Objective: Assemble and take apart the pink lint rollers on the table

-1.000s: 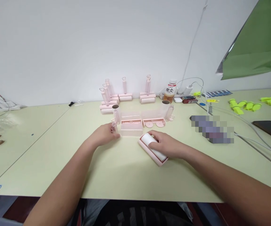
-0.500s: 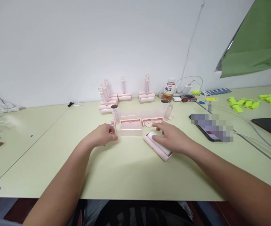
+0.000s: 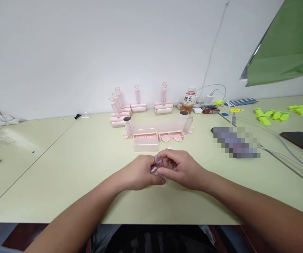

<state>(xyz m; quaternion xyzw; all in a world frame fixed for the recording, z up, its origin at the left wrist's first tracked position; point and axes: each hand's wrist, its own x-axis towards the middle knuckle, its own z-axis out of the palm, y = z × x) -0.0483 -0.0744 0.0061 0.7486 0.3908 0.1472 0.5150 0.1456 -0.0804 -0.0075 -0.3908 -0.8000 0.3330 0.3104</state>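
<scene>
In front of me, my left hand [image 3: 143, 173] is wrapped around a clear pinkish lint roller handle [image 3: 158, 161], whose top sticks up between my hands. The fingers of my right hand [image 3: 183, 169] close on the same handle from the right. Most of it is hidden by my fingers. Under and behind my right hand only a small white edge of the lint roller head shows. Just beyond lie a pink case with a clear lid [image 3: 145, 144] and a second open pink case [image 3: 178, 135] with round flaps.
Two upright paper rolls, the left roll [image 3: 127, 127] and right roll [image 3: 184, 117], stand beside more handles. Several assembled pink lint rollers [image 3: 118, 119] line the wall near a drink bottle [image 3: 188, 100]. A phone [image 3: 234, 142], cables and yellow-green pieces [image 3: 264, 117] lie to the right.
My left hand has brought the handle from the left to the middle. My right hand has moved left and down from above the roller head and now grips the handle too.
</scene>
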